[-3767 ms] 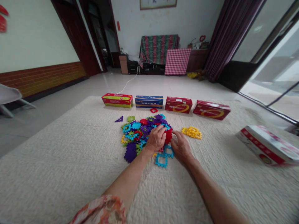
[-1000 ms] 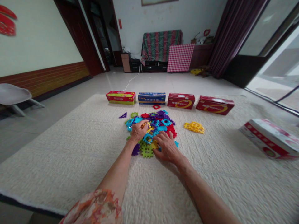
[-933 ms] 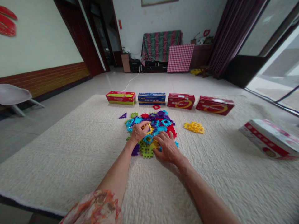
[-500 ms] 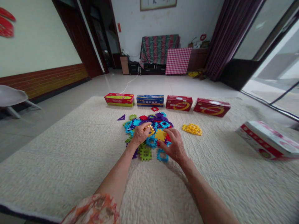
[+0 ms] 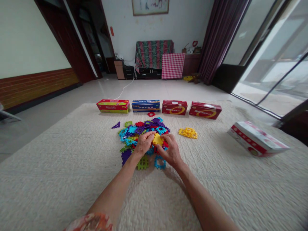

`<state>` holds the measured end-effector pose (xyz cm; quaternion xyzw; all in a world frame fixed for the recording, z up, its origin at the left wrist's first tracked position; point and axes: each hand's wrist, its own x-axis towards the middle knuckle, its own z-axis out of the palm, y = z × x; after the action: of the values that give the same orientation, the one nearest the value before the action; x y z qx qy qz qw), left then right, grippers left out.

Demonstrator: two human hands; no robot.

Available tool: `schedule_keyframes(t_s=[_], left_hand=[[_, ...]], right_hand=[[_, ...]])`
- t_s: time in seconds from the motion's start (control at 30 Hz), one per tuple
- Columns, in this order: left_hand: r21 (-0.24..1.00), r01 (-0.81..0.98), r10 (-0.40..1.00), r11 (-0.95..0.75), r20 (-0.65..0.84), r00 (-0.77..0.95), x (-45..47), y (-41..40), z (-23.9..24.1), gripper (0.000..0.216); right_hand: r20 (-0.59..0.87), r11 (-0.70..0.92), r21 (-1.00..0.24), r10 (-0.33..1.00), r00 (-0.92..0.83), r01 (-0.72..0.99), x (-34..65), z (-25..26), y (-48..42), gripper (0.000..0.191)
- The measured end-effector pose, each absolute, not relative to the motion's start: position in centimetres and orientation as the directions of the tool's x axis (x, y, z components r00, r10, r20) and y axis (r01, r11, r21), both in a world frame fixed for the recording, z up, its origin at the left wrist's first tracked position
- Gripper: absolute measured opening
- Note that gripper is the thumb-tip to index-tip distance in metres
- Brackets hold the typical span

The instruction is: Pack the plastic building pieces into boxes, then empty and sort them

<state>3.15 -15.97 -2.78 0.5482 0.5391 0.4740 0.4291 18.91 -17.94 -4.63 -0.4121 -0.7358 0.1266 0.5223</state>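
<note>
A heap of coloured plastic interlocking tiles (image 5: 134, 131) lies on a cream quilted mat (image 5: 72, 166). My left hand (image 5: 143, 143) and my right hand (image 5: 169, 150) meet over the heap's near edge, and both pinch the same yellow tile (image 5: 158, 139) between their fingertips. A green tile (image 5: 142, 163) and a blue tile (image 5: 159, 162) lie just below my hands. A small pile of yellow tiles (image 5: 188, 132) sits apart, to the right of the heap.
Red-and-yellow (image 5: 113, 106), blue (image 5: 145, 105) and two red boxes (image 5: 174, 106) (image 5: 205, 110) stand in a row behind the heap. A larger red-and-white box (image 5: 257, 139) lies at the right. A lone purple triangle (image 5: 116, 125) lies left of the heap. Bare tiled floor stretches beyond the mat.
My right hand lifted off the heap and came to the yellow tile; my left hand closed in on the same tile. The view has swung a little to the right.
</note>
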Motion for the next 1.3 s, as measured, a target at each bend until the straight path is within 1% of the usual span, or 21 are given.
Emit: schedule_keyframes(t_s=[0.2,0.37,0.5,0.57,0.7,0.77,0.83,0.93,1.0,1.07,1.13,1.23,1.3], left_hand=[[0.989,0.144,1.0,-0.022,0.025,-0.017,3.4,-16.2,-2.4,0.039],[0.988,0.125,0.994,-0.094,0.087,0.065,3.6,-16.2,-3.1,0.04],[0.974,0.187,0.987,-0.129,0.109,0.118,3.9,-16.4,-3.2,0.045],[0.955,0.24,0.981,-0.176,0.152,0.119,3.8,-16.4,-3.2,0.045],[0.898,0.355,0.963,-0.261,0.267,0.032,2.2,-15.6,-3.2,0.039],[0.845,0.455,0.941,-0.28,0.334,-0.042,0.6,-15.0,-3.3,0.035],[0.743,0.6,0.898,-0.296,0.431,-0.091,-1.2,-14.3,-3.4,0.029],[0.554,0.779,0.837,-0.294,0.542,-0.07,-3.0,-13.8,-3.6,0.023],[0.478,0.833,0.83,-0.279,0.557,-0.041,-3.5,-13.6,-3.8,0.022],[0.431,0.852,0.832,-0.297,0.555,0.009,-3.2,-13.7,-4.0,0.021],[0.371,0.849,0.816,-0.377,0.566,0.116,-2.6,-13.8,-4.2,0.02],[0.248,0.825,0.768,-0.507,0.566,0.301,-1.6,-14.2,-4.6,0.026],[0.192,0.822,0.758,-0.537,0.537,0.37,-1.2,-14.4,-4.9,0.031]], right_hand=[[0.648,0.618,-0.651,0.755,-0.103,0.44,19.0,-4.5,-18.1,0.028],[0.593,0.582,-0.681,0.794,-0.13,0.444,19.5,-4.9,-17.9,0.027],[0.584,0.582,-0.676,0.797,-0.152,0.453,19.9,-5.1,-17.8,0.027],[0.59,0.591,-0.662,0.79,-0.167,0.461,20.4,-5.0,-17.6,0.027],[0.642,0.597,-0.594,0.756,-0.13,0.539,22.9,-4.7,-15.7,0.027],[0.665,0.557,-0.548,0.742,-0.079,0.624,25.1,-4.7,-14.1,0.026],[0.667,0.478,-0.524,0.745,-0.01,0.705,27.7,-5.0,-12.4,0.029],[0.626,0.354,-0.518,0.777,0.063,0.779,31.4,-5.8,-10.2,0.033],[0.63,0.338,-0.483,0.774,0.053,0.808,32.8,-6.3,-9.5,0.036],[0.671,0.364,-0.424,0.742,0.017,0.829,32.8,-6.4,-9.7,0.041],[0.713,0.419,-0.375,0.7,-0.032,0.827,31.4,-6.2,-10.4,0.041],[0.722,0.549,-0.351,0.674,-0.154,0.759,27.2,-5.6,-12.3,0.03],[0.691,0.621,-0.341,0.675,-0.261,0.705,24.1,-5.5,-13.4,0.027]])
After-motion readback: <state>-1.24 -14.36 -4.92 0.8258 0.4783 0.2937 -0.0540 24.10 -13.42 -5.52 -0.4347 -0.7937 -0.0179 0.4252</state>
